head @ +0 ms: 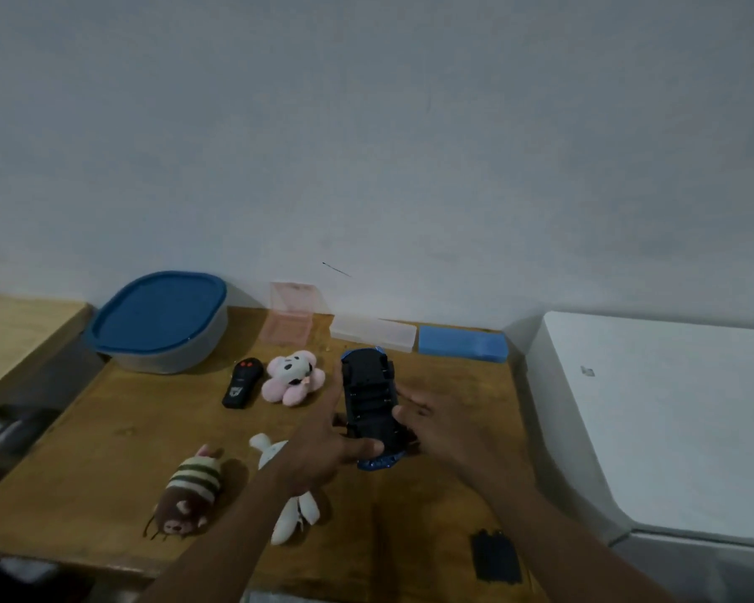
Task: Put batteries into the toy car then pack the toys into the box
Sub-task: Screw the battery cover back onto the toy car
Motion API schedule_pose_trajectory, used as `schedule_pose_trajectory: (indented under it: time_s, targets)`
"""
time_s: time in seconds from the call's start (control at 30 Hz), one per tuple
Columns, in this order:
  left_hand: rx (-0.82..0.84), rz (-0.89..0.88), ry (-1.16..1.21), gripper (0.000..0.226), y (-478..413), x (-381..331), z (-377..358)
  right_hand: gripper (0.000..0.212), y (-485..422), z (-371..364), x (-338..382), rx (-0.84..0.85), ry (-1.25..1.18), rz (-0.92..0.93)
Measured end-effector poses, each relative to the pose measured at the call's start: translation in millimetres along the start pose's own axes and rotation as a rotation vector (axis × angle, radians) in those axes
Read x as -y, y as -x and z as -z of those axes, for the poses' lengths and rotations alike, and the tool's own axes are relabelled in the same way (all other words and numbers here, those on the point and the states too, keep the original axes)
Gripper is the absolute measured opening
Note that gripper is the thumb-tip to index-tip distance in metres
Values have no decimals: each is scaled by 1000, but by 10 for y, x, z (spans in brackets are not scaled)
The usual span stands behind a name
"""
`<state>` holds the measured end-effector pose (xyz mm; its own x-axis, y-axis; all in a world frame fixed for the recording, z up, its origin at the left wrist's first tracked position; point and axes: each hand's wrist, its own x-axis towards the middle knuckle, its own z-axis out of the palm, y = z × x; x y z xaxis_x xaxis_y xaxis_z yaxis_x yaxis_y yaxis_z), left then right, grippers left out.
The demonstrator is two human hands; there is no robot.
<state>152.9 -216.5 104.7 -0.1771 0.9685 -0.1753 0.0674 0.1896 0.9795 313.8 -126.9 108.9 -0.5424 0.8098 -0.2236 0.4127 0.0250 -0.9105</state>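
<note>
Gripping the blue plastic toy car (368,398) from both sides, left hand (323,450) and right hand (440,428) hold it flipped over (black underside up). It's over the brown wooden table (118,428), beside the pink plush flower (292,378).

The surface (118,433) is brown, matt wood. The car (368,398) shows a matt black plastic underside and a glossy blue shell edge. The remote (241,383) is black plastic. The pink toy (294,378), striped toy (190,493) and white toy (294,517) are soft cloth. The box (166,359) is grey plastic, and its blue lid (157,315) is smooth.
</note>
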Motion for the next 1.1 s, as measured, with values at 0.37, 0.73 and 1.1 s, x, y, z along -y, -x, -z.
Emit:
schedule_pose_trajectory:
  time_s: [0.37,0.73,1.1]
  targets:
    - [45,46,-68,99,-826,246,661,28,-936,-279,-19,-102,128,-85]
    - [166,80,-65,93,-1485,365,1246,24,-1632,-521,-262,-155,750,-157]
    - [223,69,-60,115,-1628,416,1291,28,-1608,-670,-448,-182,704,-137]
